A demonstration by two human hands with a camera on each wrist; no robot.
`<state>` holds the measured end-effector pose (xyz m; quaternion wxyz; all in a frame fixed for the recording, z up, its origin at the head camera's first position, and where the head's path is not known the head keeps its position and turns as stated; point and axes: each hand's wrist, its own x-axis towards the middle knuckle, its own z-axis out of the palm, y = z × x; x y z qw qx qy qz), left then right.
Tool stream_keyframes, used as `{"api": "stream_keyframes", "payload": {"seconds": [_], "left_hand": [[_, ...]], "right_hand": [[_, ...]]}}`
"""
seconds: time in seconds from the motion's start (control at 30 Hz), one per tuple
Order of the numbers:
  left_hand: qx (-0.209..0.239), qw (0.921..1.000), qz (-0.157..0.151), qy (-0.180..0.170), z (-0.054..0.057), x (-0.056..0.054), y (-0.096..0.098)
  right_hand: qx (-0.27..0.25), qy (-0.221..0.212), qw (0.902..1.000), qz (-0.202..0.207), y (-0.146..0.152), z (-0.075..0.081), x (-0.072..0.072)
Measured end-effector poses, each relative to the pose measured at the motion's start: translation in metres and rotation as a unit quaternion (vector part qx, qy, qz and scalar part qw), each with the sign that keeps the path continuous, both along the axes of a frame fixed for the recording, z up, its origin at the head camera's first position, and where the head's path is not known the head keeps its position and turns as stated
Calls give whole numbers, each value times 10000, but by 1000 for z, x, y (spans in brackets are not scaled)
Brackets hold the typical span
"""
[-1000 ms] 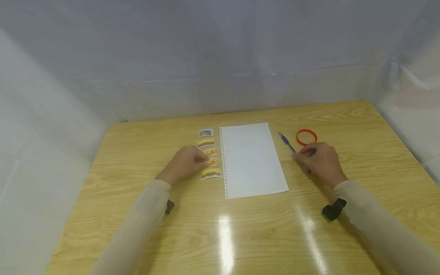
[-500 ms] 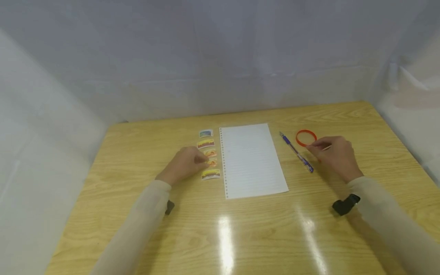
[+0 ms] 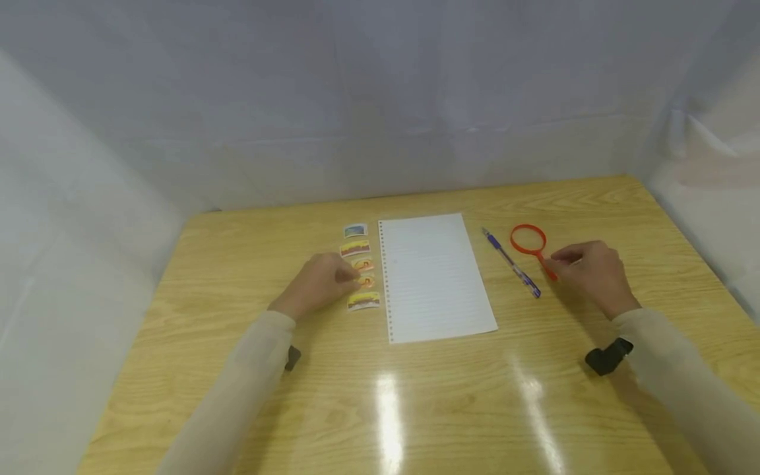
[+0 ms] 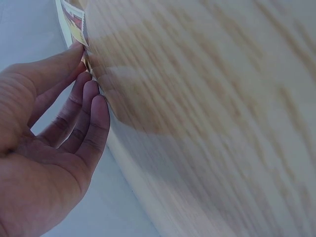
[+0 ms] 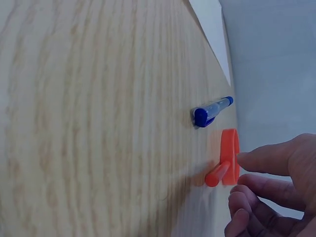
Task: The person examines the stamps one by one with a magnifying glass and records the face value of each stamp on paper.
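Observation:
In the head view, my left hand [image 3: 317, 284] rests with its fingertips at two orange stamps [image 3: 366, 281], partly covering them. In the left wrist view its fingers are loosely bent, thumb beside a stamp [image 4: 75, 23]. On the right lies a red magnifying glass [image 3: 539, 253], its handle pointing toward me. My right hand [image 3: 596, 274] is beside that handle, thumb and fingertips close to it. The right wrist view shows a gap between thumb and forefinger, with the handle [image 5: 218, 174] on the table; whether the thumb touches it I cannot tell.
A lined sheet of paper [image 3: 436, 277] with punched holes lies mid-table. Between it and the magnifying glass is a blue pen [image 3: 512, 262]. Other stamps, one blue-green [image 3: 356, 230] and two yellow-brown [image 3: 364, 301], line the sheet's left side. A pale cloth [image 3: 380, 132] hangs behind the table.
My right hand has moved from the pen to the right, past the magnifying glass, uncovering the pen and then the red handle. The left hand stays at the stamps.

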<state>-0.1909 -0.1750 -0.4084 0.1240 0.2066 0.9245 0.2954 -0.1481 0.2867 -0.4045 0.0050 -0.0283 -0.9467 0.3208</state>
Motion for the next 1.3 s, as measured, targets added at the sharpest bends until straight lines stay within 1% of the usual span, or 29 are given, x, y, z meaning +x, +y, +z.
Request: {"api": "stream_keyframes", "payload": {"seconds": [0.2, 0.37, 0.5, 0.8, 1.07, 1.3], "left_hand": [[-51, 9999, -101, 121, -2, -1, 0], [-69, 9999, -98, 110, -1, -1, 0], [-24, 10000, -52, 42, 0, 0, -1], [-47, 10000, -67, 41, 1, 1, 0], [-68, 9998, -157, 119, 3, 2, 1], [-48, 10000, -59, 42, 3, 2, 0]], "right_hand": [[109, -121, 9998, 78, 2, -6, 2], [100, 33, 9997, 223, 2, -12, 4], [206, 94, 9995, 219, 1, -15, 4], [265, -2, 9995, 151, -3, -14, 2], [241, 96, 9995, 183, -3, -16, 0], [164, -1, 9997, 207, -7, -10, -5]]}}
